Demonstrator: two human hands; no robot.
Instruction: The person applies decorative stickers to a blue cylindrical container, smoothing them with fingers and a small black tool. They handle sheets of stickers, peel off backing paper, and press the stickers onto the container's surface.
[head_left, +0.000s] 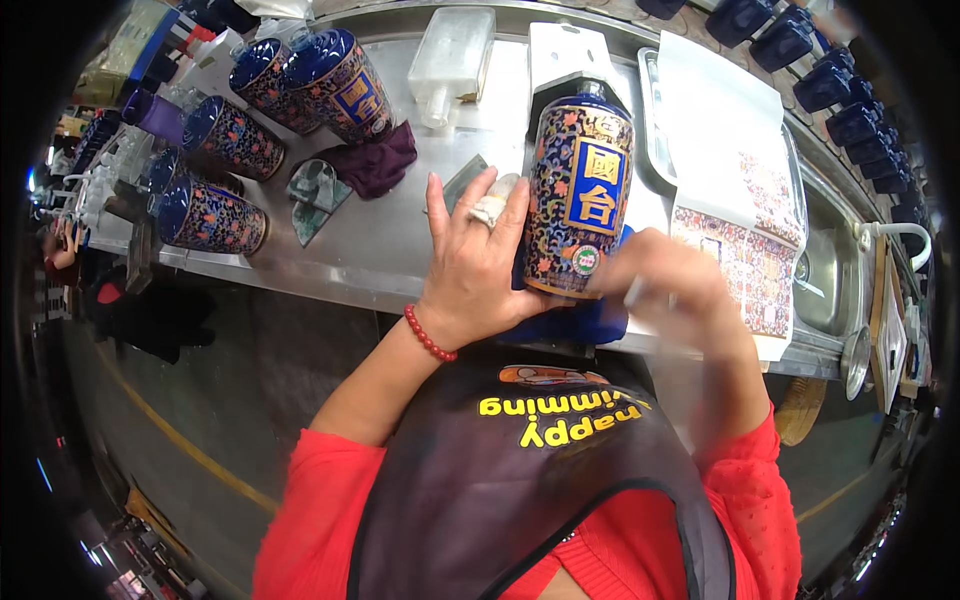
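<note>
A dark blue bottle with a floral pattern and a blue and gold front label lies on its back, base toward me, on a dark holder. My left hand steadies it, the index finger along its left side and the thumb at its base. Some other fingers are spread away from the bottle, and one fingertip wears a whitish wrap. At the lower right of the bottle, my right hand is smeared by motion, its fingers bent toward the label. Whether it holds anything is not visible.
Several similar bottles stand at left beside a purple cloth and a greenish scraper-like piece. Behind is a clear empty-looking bottle. Patterned label sheets lie on a tray at right, beside a sink.
</note>
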